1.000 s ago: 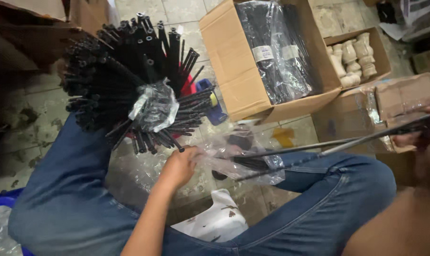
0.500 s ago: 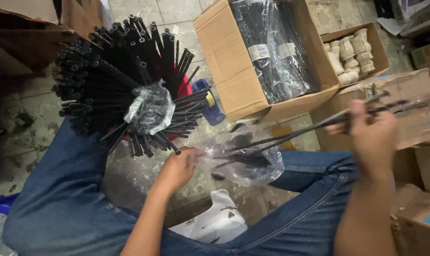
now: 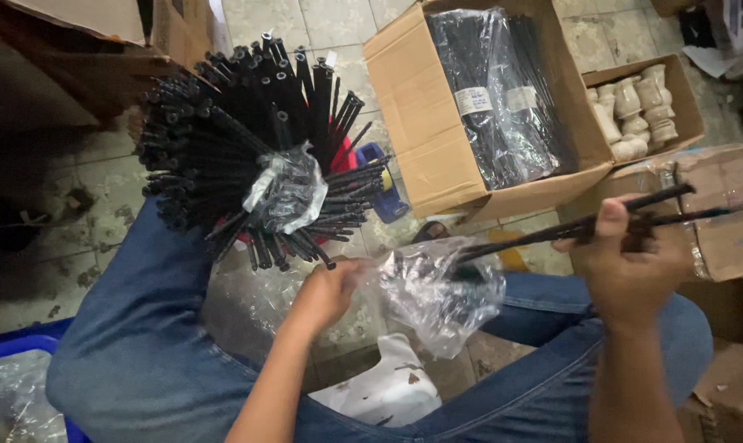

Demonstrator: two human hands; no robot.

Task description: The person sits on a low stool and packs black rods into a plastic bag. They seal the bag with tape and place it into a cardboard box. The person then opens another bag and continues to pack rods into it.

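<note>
I note the left hand (image 3: pixel 326 291) closed on the edge of a clear plastic bag (image 3: pixel 441 291) at centre frame, over the lap; the right hand (image 3: pixel 626 267), at 3 o'clock, grips thin black rods (image 3: pixel 552 234) running into that bag; a fanned bundle of black tubes (image 3: pixel 240 156) stands at 11 o'clock; an open cardboard box (image 3: pixel 425 156) at 1 o'clock holds bagged rods.

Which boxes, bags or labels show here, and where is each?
Open brown carton, top centre: black rods in clear plastic, two white labels.
Smaller brown carton, top right: pale moulded pieces.
Crumpled clear bag, centre: at left hand; right hand grips black rods.
</note>
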